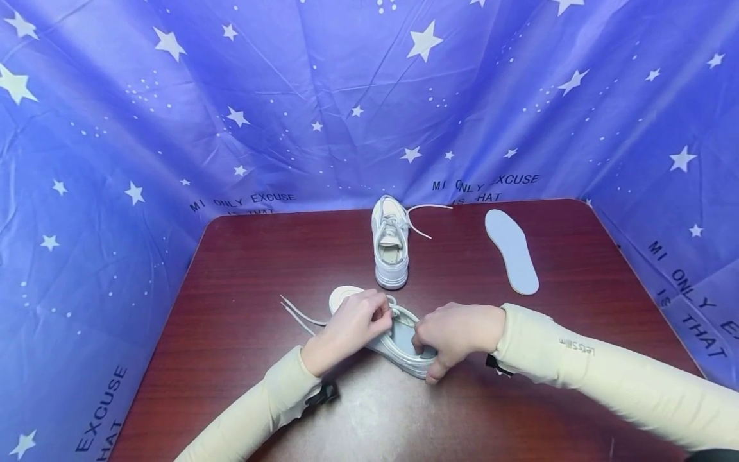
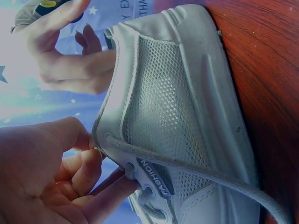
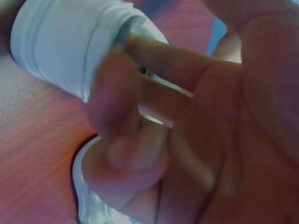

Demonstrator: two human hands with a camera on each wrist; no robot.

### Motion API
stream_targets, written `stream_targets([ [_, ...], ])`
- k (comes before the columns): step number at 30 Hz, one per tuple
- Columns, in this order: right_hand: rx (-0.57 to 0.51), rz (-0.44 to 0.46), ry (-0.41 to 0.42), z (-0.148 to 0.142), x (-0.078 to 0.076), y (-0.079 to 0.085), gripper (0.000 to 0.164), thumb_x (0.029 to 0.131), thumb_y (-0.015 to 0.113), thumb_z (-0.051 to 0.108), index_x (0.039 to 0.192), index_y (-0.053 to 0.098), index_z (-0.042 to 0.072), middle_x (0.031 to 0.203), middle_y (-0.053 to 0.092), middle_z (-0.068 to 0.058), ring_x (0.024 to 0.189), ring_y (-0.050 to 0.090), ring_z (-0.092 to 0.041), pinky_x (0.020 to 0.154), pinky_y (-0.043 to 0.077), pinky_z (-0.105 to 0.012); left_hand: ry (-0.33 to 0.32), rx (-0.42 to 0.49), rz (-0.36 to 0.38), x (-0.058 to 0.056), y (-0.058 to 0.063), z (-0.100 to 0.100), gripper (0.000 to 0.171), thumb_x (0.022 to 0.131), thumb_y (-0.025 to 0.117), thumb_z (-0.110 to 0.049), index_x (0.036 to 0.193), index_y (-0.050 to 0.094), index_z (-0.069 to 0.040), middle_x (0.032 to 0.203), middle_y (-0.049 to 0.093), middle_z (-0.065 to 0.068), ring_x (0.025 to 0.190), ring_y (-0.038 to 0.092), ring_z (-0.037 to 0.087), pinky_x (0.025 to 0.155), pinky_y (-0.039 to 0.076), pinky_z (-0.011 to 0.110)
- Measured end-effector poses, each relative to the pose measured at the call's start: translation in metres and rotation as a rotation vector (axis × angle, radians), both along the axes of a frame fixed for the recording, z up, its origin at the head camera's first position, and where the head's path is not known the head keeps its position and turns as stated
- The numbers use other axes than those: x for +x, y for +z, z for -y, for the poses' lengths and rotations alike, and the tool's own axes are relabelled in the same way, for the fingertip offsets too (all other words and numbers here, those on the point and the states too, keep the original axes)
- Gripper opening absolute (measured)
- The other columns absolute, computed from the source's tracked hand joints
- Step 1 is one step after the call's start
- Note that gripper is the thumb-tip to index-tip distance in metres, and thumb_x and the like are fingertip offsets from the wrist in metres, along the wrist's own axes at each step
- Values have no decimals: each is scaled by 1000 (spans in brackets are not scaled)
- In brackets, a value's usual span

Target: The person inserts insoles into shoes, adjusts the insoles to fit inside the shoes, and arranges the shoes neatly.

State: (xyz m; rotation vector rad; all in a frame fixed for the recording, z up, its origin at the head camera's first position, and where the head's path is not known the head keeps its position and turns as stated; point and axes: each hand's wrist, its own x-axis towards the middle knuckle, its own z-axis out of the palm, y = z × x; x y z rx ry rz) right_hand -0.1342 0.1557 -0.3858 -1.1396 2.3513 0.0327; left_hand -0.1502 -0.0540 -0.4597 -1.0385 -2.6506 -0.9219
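A white lace-up shoe (image 1: 398, 360) with a mesh side panel (image 2: 163, 93) is under both hands at the table's near middle, toe pointing away to the left. My left hand (image 1: 355, 321) pinches the collar edge near the lace eyelets (image 2: 131, 170). Inside the shoe lies a pale blue-grey insole (image 1: 402, 337), partly hidden by my right hand (image 1: 458, 330). That hand reaches over the heel with fingers inside the opening, its thumb by the outside of the heel. In the right wrist view the fingertips inside are hidden by the heel wall (image 3: 60, 42).
A second white shoe (image 1: 391, 274) stands behind, its lace (image 1: 424, 208) trailing right. A loose light insole (image 1: 512, 250) lies at the back right of the brown table (image 1: 260, 256). The gripped shoe's lace ends (image 1: 300, 314) trail left. A blue star-print curtain (image 1: 346, 77) hangs around the table.
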Motion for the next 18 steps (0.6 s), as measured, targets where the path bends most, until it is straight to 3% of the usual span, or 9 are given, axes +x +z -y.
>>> stream_targets([
  [6,39,29,-38,1,1,-6,38,74,88,51,91,73,21,70,52,15,62,46,-8,58,44,-32,2,-1,4,0,-1,1,14,86,68,-8,76,60,-14,70,51,-6,64,48,6,58,38,18],
  [18,23,-2,-4,0,-2,-13,34,75,87,52,86,73,23,68,51,15,60,45,-9,57,43,-32,4,-1,-4,0,0,1,15,87,68,-8,76,60,-14,70,51,-6,64,49,6,57,39,19],
])
